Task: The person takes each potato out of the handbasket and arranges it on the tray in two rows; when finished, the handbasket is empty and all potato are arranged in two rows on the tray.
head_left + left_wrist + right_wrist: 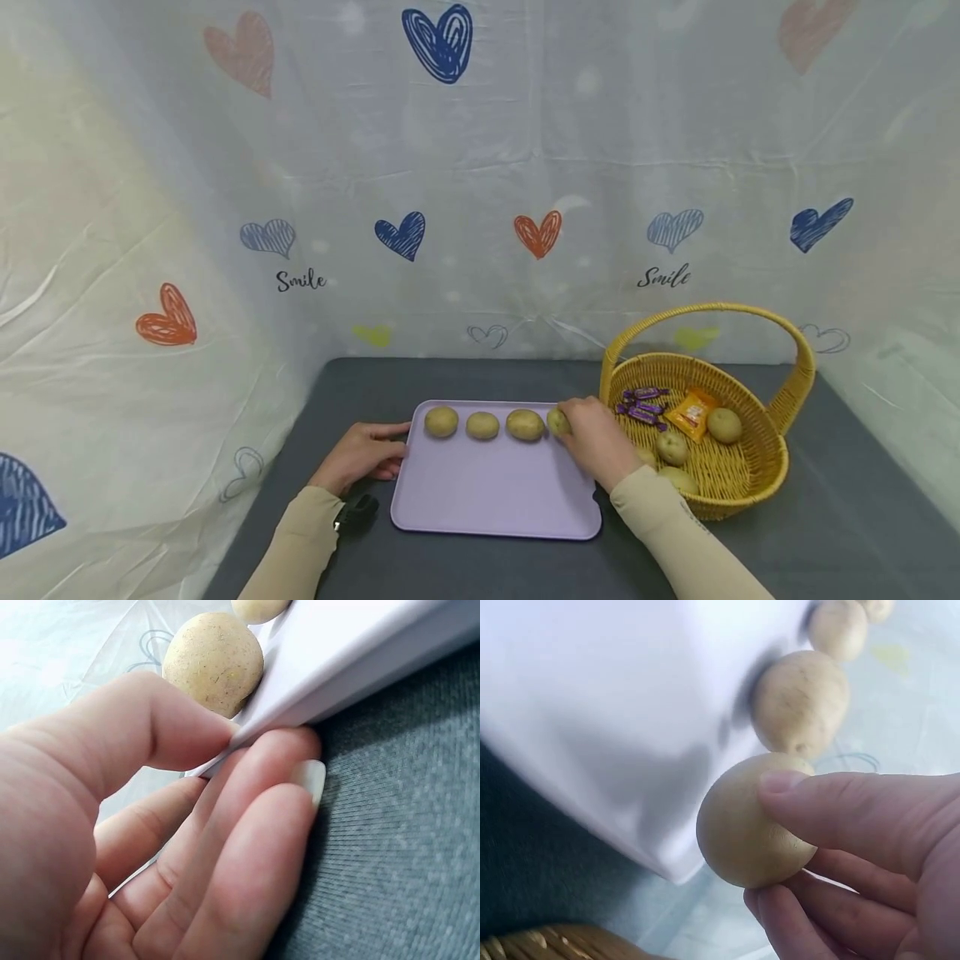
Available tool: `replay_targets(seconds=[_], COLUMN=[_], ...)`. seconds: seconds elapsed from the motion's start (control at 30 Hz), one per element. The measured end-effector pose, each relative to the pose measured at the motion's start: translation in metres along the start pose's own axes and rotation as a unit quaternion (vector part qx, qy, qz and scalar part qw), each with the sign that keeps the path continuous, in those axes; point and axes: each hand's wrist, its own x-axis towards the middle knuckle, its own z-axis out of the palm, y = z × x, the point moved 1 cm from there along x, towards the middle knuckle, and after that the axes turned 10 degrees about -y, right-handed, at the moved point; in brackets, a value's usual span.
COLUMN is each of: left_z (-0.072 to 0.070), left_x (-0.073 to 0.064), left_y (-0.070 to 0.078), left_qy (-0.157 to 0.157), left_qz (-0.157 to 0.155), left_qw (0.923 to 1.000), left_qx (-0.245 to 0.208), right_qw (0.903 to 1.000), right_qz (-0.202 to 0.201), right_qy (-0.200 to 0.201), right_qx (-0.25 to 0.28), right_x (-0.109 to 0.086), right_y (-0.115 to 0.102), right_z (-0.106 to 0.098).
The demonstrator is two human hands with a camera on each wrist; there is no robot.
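Note:
My right hand (599, 439) holds a potato (751, 821) between thumb and fingers, at the far right corner of a light purple tray (495, 492). Three other potatoes sit in a row along the tray's far edge: one at the left (441, 422), one in the middle (482, 426) and one (525, 425) beside the held potato. At the tray's left side, my left hand (172, 817) pinches the rim, with the thumb on top and fingers against the outer side and underneath.
A yellow wicker basket (776, 467) with a tall handle stands right of the tray. Inside are several potatoes (724, 425), purple-wrapped candies (643, 408) and an orange packet (692, 413). A dark grey cloth (847, 500) covers the table; a heart-printed curtain (480, 183) hangs behind.

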Motion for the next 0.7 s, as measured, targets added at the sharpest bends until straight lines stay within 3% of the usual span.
replay_targets(seconds=[0.4,0.7], left_z=[-0.002,-0.001], left_x=[0.001,-0.001], left_y=[-0.001,0.001], left_qy=[-0.007,-0.008], left_qz=[0.006,0.005], left_qw=[1.0000,1.0000], left_qx=[0.002,0.003], right_qw=[0.9996,0.9996], right_qz=[0.013,0.012], right_qy=[0.005,0.008], right_qx=[-0.023,-0.026], right_x=[0.008,0.008], right_y=[0.002,-0.002], right_z=[0.013,0.011])
